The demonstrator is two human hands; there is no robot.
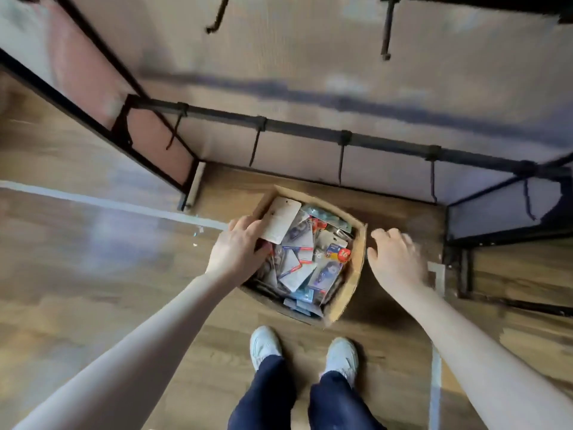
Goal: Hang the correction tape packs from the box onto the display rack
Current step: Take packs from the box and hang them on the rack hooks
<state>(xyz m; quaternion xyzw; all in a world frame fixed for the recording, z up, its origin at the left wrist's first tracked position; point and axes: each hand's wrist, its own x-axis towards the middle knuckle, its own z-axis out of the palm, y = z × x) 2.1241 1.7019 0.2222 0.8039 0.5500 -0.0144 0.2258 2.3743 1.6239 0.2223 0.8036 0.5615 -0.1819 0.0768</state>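
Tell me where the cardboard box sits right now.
In the head view the cardboard box stands on the wooden floor at centre, between the left hand and right hand, just below the display rack's lower bar.

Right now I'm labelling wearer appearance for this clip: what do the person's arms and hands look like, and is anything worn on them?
Both arms are bare up to the frame edge: no sleeves show. The left hand and right hand are bare too, without gloves; I see no rings, watch or bracelets, though the picture is slightly blurred.
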